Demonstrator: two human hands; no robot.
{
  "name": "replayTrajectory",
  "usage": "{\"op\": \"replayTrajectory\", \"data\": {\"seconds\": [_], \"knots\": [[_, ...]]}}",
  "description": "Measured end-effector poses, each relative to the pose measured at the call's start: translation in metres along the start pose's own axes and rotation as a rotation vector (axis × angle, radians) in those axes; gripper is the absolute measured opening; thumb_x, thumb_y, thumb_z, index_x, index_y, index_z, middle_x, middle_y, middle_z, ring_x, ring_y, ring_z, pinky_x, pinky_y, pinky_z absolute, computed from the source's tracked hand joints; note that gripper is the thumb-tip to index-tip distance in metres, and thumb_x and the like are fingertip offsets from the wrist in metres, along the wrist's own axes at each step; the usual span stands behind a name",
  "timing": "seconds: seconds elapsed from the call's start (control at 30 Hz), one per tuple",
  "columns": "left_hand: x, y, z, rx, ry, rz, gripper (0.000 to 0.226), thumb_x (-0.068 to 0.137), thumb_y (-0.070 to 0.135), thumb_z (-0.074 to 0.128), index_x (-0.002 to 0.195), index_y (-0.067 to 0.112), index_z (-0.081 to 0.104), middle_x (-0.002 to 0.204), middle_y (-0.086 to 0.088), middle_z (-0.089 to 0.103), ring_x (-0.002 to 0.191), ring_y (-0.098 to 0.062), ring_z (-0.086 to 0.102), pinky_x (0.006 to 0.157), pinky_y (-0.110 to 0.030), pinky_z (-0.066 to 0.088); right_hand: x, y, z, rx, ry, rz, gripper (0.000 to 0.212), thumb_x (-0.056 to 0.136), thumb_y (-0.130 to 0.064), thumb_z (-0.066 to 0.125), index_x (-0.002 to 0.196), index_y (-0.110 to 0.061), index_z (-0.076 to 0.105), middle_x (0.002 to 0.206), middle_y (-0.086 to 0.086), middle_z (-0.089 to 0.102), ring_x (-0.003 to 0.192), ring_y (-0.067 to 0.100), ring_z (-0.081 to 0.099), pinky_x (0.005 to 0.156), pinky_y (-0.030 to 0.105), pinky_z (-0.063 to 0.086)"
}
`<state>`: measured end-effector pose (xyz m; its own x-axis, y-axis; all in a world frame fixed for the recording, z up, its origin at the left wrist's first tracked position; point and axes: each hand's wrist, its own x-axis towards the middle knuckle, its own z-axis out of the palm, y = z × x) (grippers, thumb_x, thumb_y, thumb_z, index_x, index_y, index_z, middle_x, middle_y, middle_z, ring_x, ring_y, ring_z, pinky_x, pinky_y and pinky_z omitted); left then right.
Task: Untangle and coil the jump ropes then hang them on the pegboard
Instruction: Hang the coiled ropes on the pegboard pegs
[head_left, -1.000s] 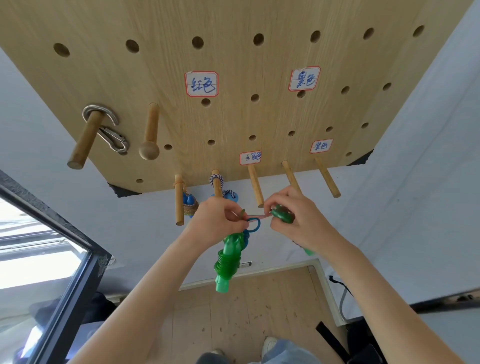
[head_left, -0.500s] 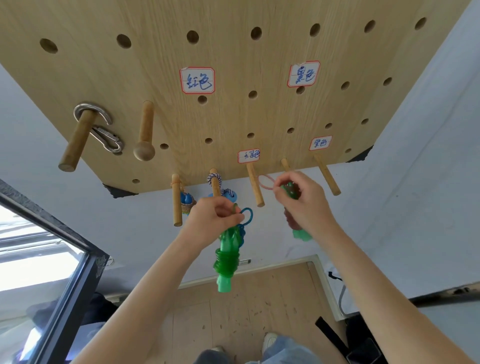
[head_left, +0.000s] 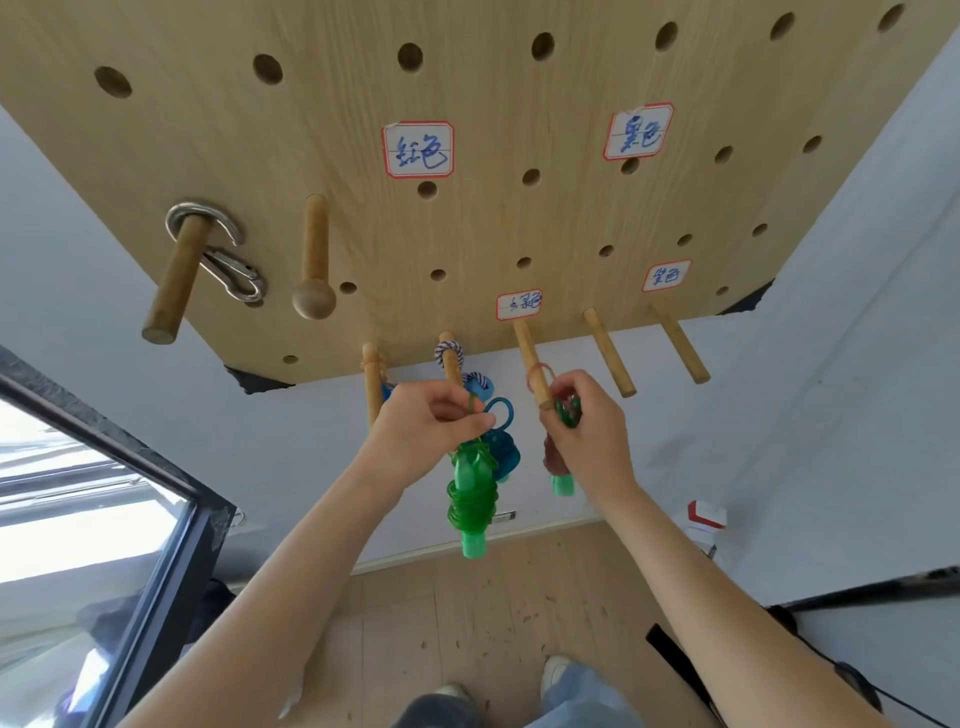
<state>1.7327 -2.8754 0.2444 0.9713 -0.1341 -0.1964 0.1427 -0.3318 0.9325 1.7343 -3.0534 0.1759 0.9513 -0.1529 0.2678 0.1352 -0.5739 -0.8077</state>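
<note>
The left hand (head_left: 428, 423) grips the coiled translucent green plastic jump rope (head_left: 471, 493), hanging at six o'clock below it. At three o'clock, the right hand (head_left: 587, 431) pinches a thin pink rubber band (head_left: 540, 376) looped over a plain wooden peg (head_left: 531, 361) of the pale wooden pegboard (head_left: 467, 104), its fingers also clenched on green rope.

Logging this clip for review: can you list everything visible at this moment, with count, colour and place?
pegboard: one, light wood, overhead on the white wall.
wooden pegs: seven, tan, along the board's left and lower edge.
paper labels: four, white with red borders, on the board.
carabiners: two, silver, on the far-left peg.
blue jump rope: one, hanging from a lower peg behind the left hand.
green jump rope: one, coiled, hanging from the left hand.
rubber band: one, pinkish, looped over the middle lower peg.
floor: wood, below.
shoes: two, light, at the bottom edge.
left hand: grips the green coil.
right hand: holds green rope at the band.
</note>
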Motion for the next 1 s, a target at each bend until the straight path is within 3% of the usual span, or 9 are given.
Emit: {"op": "replayTrajectory", "data": {"seconds": [0.17, 0.23, 0.3, 0.37, 0.43, 0.53, 0.63, 0.77, 1.0], "knots": [[-0.001, -0.004, -0.009, 0.033, -0.014, 0.005, 0.02, 0.073, 0.011, 0.076, 0.065, 0.025, 0.064, 0.06, 0.012, 0.066, 0.057, 0.005, 0.061, 0.057, -0.009, 0.048, 0.028, 0.01, 0.007, -0.007, -0.089, -0.055, 0.018, 0.084, -0.022, 0.064, 0.096, -0.018, 0.052, 0.091, -0.009, 0.055, 0.078, 0.02, 0.053, 0.061, 0.036, 0.048], [0.0, -0.006, -0.011, 0.031, -0.013, 0.009, 0.022, 0.073, 0.009, 0.076, 0.065, 0.024, 0.063, 0.058, 0.012, 0.065, 0.056, 0.005, 0.06, 0.057, -0.008, 0.047, 0.042, 0.012, 0.012, -0.094, -0.152, -0.128, 0.037, 0.08, -0.018, 0.069, 0.114, -0.017, 0.053, 0.103, -0.008, 0.053, 0.095, 0.02, 0.049, 0.075, 0.029, 0.042], [-0.001, -0.007, -0.013, 0.023, -0.019, 0.013, 0.023, 0.073, 0.006, 0.075, 0.064, 0.024, 0.063, 0.056, 0.013, 0.065, 0.056, 0.005, 0.06, 0.056, -0.008, 0.047, 0.054, 0.016, 0.012, -0.177, -0.203, -0.173, 0.052, 0.076, -0.012, 0.072, 0.124, -0.01, 0.051, 0.115, 0.004, 0.054, 0.107, 0.023, 0.046, 0.083, 0.022, 0.034], [-0.002, -0.007, -0.015, 0.03, -0.034, 0.018, 0.024, 0.073, 0.006, 0.075, 0.064, 0.024, 0.063, 0.055, 0.015, 0.065, 0.056, 0.005, 0.06, 0.056, -0.009, 0.048, 0.056, 0.018, 0.008, -0.176, -0.219, -0.163, 0.048, 0.077, -0.002, 0.069, 0.122, -0.007, 0.055, 0.12, 0.011, 0.054, 0.111, 0.029, 0.047, 0.088, 0.022, 0.032], [-0.002, -0.007, -0.015, 0.031, -0.039, 0.021, 0.023, 0.073, 0.006, 0.075, 0.064, 0.024, 0.063, 0.056, 0.013, 0.065, 0.055, 0.005, 0.06, 0.056, -0.009, 0.048, 0.05, 0.014, 0.001, -0.059, -0.197, -0.069, 0.038, 0.08, 0.007, 0.06, 0.116, -0.006, 0.06, 0.122, 0.012, 0.051, 0.112, 0.024, 0.046, 0.092, 0.025, 0.036], [-0.002, -0.006, -0.013, 0.026, -0.014, 0.016, 0.021, 0.073, 0.007, 0.075, 0.064, 0.022, 0.063, 0.058, 0.011, 0.064, 0.052, 0.006, 0.058, 0.053, -0.008, 0.046, 0.036, -0.01, -0.014, 0.189, -0.116, 0.094, 0.029, 0.088, 0.008, 0.048, 0.104, -0.011, 0.064, 0.113, 0.006, 0.059, 0.104, 0.008, 0.053, 0.088, 0.021, 0.044], [-0.001, -0.003, -0.008, 0.028, 0.031, 0.018, 0.019, 0.074, 0.011, 0.075, 0.065, 0.021, 0.063, 0.057, 0.011, 0.063, 0.053, 0.002, 0.058, 0.054, -0.012, 0.046, 0.014, -0.041, -0.032, 0.428, -0.077, 0.084, 0.017, 0.09, -0.005, 0.054, 0.087, -0.016, 0.067, 0.089, -0.005, 0.067, 0.077, -0.006, 0.059, 0.065, 0.008, 0.046], [-0.002, 0.003, 0.006, 0.064, 0.023, 0.075, 0.017, 0.075, 0.016, 0.075, 0.066, 0.023, 0.063, 0.063, 0.007, 0.064, 0.055, 0.002, 0.057, 0.056, -0.016, 0.046, -0.012, -0.066, -0.042, 0.448, -0.285, 0.154, 0.005, 0.08, -0.016, 0.069, 0.08, -0.021, 0.069, 0.066, -0.014, 0.065, 0.056, 0.001, 0.055, 0.05, 0.012, 0.041], [-0.006, 0.018, 0.032, -0.083, -0.134, 0.111, 0.008, 0.078, 0.009, 0.071, 0.075, 0.013, 0.066, 0.071, -0.002, 0.068, 0.056, 0.003, 0.059, 0.054, -0.01, 0.048, -0.02, -0.053, -0.073, 0.663, -0.183, 0.339, 0.006, 0.086, 0.0, 0.059, 0.084, -0.002, 0.065, 0.066, 0.007, 0.068, 0.053, 0.015, 0.06, 0.048, 0.021, 0.048]]}}
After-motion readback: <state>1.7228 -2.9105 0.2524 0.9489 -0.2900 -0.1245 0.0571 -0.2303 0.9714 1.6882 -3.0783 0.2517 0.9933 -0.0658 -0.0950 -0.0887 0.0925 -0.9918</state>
